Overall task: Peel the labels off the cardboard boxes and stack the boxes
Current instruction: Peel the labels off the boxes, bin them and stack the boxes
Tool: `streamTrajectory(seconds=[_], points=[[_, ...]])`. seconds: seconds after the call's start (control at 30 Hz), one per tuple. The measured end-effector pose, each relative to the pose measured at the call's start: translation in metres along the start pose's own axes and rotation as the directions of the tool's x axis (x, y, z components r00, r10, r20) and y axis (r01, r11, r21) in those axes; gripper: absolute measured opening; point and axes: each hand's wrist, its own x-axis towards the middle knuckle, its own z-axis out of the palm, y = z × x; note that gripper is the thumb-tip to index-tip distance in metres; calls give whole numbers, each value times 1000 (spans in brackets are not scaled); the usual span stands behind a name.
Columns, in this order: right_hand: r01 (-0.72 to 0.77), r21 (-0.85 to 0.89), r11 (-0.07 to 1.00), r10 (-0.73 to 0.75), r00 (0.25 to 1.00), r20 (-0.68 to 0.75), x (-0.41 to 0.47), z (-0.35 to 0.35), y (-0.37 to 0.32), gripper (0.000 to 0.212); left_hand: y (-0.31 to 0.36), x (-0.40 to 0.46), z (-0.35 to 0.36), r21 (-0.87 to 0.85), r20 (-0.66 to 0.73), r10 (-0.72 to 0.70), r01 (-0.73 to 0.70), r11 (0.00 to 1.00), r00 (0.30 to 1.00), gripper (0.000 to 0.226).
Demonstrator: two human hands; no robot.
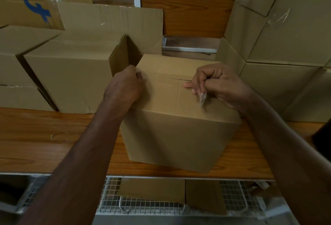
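On box (172,99) top, left hand (125,85) pinching tape edge, right hand (213,85) gripping peeled tape (202,98)

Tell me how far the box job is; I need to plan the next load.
Done: boxes already sit stacked at left and right, though whether they are peeled is unclear. In hand: the right hand pinches a clear strip off the centre box; the left hand grips its top edge. Left: finish peeling, then stack it.

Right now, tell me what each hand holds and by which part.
The right hand pinches a crumpled strip of clear tape by its upper end. The left hand is curled at the brown cardboard box top's left edge; its grip is hidden.
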Motion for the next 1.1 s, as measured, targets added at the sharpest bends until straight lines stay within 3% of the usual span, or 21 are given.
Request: streamTrajectory(seconds=[0.13, 0.3, 0.47, 0.6, 0.7, 0.77, 0.83, 0.9, 1.0, 1.1], points=[[46, 94, 995, -44, 999, -25, -8, 1, -12, 17, 2, -2, -1, 14, 3, -13, 13, 1000, 1000, 27], [51, -200, 978, -39, 997, 63, -30, 24, -39, 19, 9, -7, -5, 17, 14, -27, 27, 999, 1000, 30], [-70, -411, 909, 19, 991, -129, -54, 65, -48, 20, 10, -11, -8, 20, 8, -14, 14, 1000, 1000, 29], [-157, -673, 723, 57, 984, -168, -52, 102, -54, 37, 13, -14, -10, 36, 22, -27, 26, 999, 999, 31], [-334, -755, 565, 137, 940, -313, -56, 102, -57, 57, 13, -16, -11, 51, 20, -15, 14, 999, 1000, 31], [-382, -753, 535, 180, 923, -340, -62, 106, -61, 68, 13, -15, -11, 80, 15, -18, 17, 997, 1000, 32], [-325, -778, 537, 186, 946, -267, -61, 121, -61, 81, 14, -15, -11, 107, 15, -23, 21, 994, 1000, 33], [-300, -796, 526, 156, 954, -257, -53, 131, -57, 82, 14, -17, -10, 105, 5, 8, -8, 994, 1000, 33], [-377, -791, 481, 118, 922, -368, -50, 118, -56, 81, 11, -23, -11, 65, -45, 89, -86, 994, 995, 38], [-327, -808, 490, 139, 944, -298, -55, 121, -60, 81, 9, -22, -10, 101, -100, 134, -124, 987, 986, 41]])
